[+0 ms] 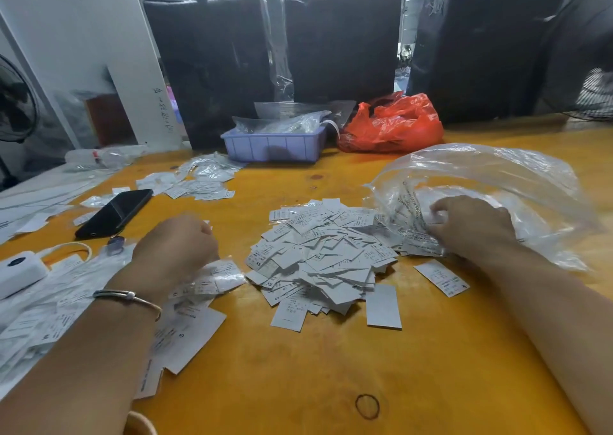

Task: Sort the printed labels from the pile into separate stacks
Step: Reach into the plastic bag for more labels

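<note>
Both hands are over a yellow desk (331, 385), well apart from each other. The left hand (175, 249) is curled knuckles-up, its fingertips turned away from the camera; whether it holds a label cannot be told. A thin bracelet (127, 297) sits on that wrist. The right hand (471, 225) has its fingers bent round a clump of labels at the mouth of a clear plastic bag (497, 182), which billows up beyond and to the right of it.

The pile of labels (318, 259) lies between the two hands, loose and unsorted, with size marks such as S, XS and XL showing. One single label (442, 278) lies apart, just on the near side of the right wrist. Under and beside the left forearm lies a spread of bagged labels (185, 332).

Beyond the left hand lies a black phone (114, 214), with a scatter of further labels (199, 182) past it. Left of the left wrist sits a small white device (18, 270). Farther off, beyond the pile, stand a blue tray (272, 146) and a red bag (394, 126).
</note>
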Available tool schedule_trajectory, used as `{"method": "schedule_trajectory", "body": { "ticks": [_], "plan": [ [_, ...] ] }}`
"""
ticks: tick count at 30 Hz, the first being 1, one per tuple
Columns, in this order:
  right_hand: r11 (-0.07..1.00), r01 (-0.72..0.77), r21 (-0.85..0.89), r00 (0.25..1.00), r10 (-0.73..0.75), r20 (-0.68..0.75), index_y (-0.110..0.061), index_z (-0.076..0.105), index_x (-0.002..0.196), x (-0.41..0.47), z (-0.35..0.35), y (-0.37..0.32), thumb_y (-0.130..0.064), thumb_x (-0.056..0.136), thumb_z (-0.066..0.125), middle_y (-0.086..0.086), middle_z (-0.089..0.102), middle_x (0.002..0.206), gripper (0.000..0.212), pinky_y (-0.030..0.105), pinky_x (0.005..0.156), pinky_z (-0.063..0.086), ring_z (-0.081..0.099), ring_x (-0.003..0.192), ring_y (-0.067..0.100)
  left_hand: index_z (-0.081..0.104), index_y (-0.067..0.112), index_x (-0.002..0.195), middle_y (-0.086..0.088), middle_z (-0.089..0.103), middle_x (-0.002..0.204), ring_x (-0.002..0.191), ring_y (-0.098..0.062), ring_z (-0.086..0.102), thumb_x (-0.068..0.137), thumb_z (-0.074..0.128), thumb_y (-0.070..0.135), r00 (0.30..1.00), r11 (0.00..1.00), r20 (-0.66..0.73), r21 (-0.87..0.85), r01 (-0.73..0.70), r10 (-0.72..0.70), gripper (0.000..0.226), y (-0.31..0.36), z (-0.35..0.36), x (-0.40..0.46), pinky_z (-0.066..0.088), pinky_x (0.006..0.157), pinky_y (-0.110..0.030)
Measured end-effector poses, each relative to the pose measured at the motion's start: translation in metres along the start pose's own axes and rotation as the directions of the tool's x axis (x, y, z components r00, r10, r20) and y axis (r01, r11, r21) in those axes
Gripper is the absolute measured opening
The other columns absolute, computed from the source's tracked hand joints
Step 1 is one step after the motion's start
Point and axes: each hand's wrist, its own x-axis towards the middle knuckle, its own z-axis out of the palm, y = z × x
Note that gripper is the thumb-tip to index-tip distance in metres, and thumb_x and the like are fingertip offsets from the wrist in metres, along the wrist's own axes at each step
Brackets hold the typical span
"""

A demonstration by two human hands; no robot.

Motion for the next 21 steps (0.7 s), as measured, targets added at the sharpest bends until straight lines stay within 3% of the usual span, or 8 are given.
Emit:
{"method": "schedule_trajectory", "body": {
  "ticks": [3, 7, 11, 15, 18, 21],
  "plan": [
    [1.000, 0.025, 0.005, 0.996, -0.024, -0.084, -0.031, 0.068, 0.105, 0.002, 0.003, 0.000, -0.032, 0.091, 0.059, -0.003, 0.065, 0.116, 0.017, 0.039, 0.097, 0.031, 0.056, 0.113, 0.023, 0.069, 0.014, 0.076, -0.004, 0.069, 0.081, 0.071, -0.025, 0.061, 0.085, 0.058, 0.011, 0.999, 0.992, 0.034, 0.127, 0.026, -0.031, 0.015, -0.004, 0.004, 0.001, 0.041, 0.057, -0.028],
    [0.998, 0.039, 0.051, 0.988, -0.031, -0.148, -0.030, 0.071, 0.089, 0.004, 0.004, 0.000, -0.015, 0.088, 0.062, -0.003, 0.067, 0.108, 0.017, 0.037, 0.096, 0.029, 0.056, 0.108, 0.022, 0.067, 0.019, 0.084, -0.002, 0.067, 0.083, 0.074, -0.020, 0.060, 0.090, 0.052, 0.013, 0.999, 0.977, 0.048, 0.214, -0.011, 0.001, 0.017, -0.004, 0.004, 0.000, 0.040, 0.053, -0.026],
    [0.985, 0.088, 0.146, 0.962, -0.046, -0.269, -0.024, 0.072, 0.087, 0.004, 0.005, 0.002, -0.003, 0.083, 0.059, 0.000, 0.071, 0.098, 0.025, 0.036, 0.093, 0.030, 0.060, 0.101, 0.026, 0.064, 0.022, 0.093, 0.001, 0.064, 0.094, 0.088, -0.021, 0.058, 0.091, 0.053, 0.016, 0.999, 0.973, 0.005, 0.226, -0.036, 0.036, 0.014, -0.004, 0.007, -0.001, 0.052, 0.072, -0.033],
    [0.978, 0.089, 0.191, 0.928, -0.012, -0.373, -0.018, 0.072, 0.097, 0.002, 0.005, 0.002, -0.007, 0.088, 0.054, 0.005, 0.072, 0.094, 0.022, 0.031, 0.082, 0.034, 0.061, 0.096, 0.029, 0.060, 0.028, 0.118, -0.003, 0.053, 0.128, 0.123, -0.026, 0.043, 0.089, 0.060, 0.021, 0.998, 0.973, 0.001, 0.219, -0.069, 0.070, 0.030, 0.001, 0.009, -0.002, 0.047, 0.093, -0.042],
    [0.972, 0.118, 0.205, 0.902, -0.018, -0.432, -0.013, 0.072, 0.099, -0.002, 0.001, -0.001, -0.006, 0.086, 0.059, 0.010, 0.072, 0.093, 0.019, 0.043, 0.089, 0.045, 0.062, 0.095, 0.033, 0.059, 0.032, 0.116, 0.002, 0.048, 0.136, 0.132, -0.022, 0.034, 0.088, 0.063, 0.026, 0.978, 0.977, -0.033, 0.057, -0.205, 0.207, 0.029, 0.011, 0.012, -0.004, 0.040, 0.099, -0.042],
    [0.941, 0.178, 0.288, 0.901, -0.038, -0.432, -0.009, 0.073, 0.098, -0.009, -0.006, -0.008, -0.009, 0.085, 0.067, 0.012, 0.073, 0.090, 0.014, 0.046, 0.089, 0.047, 0.064, 0.091, 0.033, 0.061, 0.041, 0.104, 0.016, 0.050, 0.128, 0.130, -0.011, 0.036, 0.088, 0.067, 0.033, 0.886, 0.873, -0.023, -0.164, -0.460, 0.463, 0.019, 0.024, 0.019, -0.014, 0.034, 0.101, -0.034]
  ]
}}
